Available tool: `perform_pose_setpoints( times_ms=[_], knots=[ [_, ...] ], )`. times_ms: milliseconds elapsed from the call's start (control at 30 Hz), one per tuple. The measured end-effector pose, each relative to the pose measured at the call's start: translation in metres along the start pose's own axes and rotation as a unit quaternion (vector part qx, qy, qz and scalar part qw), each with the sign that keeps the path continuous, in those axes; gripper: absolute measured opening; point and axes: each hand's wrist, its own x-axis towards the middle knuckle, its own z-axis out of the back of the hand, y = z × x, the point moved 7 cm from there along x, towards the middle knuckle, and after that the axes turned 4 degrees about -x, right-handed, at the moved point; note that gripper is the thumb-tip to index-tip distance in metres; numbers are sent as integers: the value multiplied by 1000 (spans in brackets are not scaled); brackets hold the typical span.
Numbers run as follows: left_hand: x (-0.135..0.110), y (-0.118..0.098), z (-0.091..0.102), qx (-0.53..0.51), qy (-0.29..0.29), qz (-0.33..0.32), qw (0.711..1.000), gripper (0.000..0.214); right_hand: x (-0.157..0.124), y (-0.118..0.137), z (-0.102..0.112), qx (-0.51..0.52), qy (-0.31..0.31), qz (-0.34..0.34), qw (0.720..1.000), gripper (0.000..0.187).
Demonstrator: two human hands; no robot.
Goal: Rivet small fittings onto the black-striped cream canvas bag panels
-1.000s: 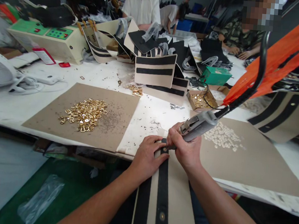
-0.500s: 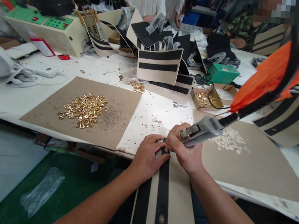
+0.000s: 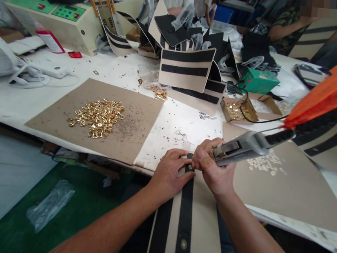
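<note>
The striped panel [image 3: 201,224], beige with 2 black stripes, hangs over the near edge of the table [image 3: 174,123]. The left hand [image 3: 168,175] lies flat on it, fingers pressed together. The right hand [image 3: 214,172] curls tight around a grey tool [image 3: 243,147]; its tip seems to touch a small gold stud [image 3: 189,167]. Gold pieces [image 3: 98,117] sit on brown card [image 3: 132,135], further left.

striped beige panel [image 3: 202,216]: flat | grey handheld tool [image 3: 243,147]: tilted above it
</note>
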Motion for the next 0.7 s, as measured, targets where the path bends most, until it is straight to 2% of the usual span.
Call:
perform_pose_setpoints(
  times_ms=[267, 433, 600, 700],
  knots=[
    [-1, -1, 1, -14, -12, -4, 1000, 23, 2, -3, -9, -49, 40, -12, 998, 20],
    [1, -3, 3, -19, -18, -9, 1000, 35, 11, -4, -22, -83, 101, -18, 991, 19],
    [0, 0, 1, -8, -12, -8, 1000, 25, 11, -14, -16, -79, 85, -44, 992, 21],
    [-2, -1, 0, -9, -12, -9, 1000, 20, 3, -13, -10, -45, 59, -20, 997, 21]
  ],
)
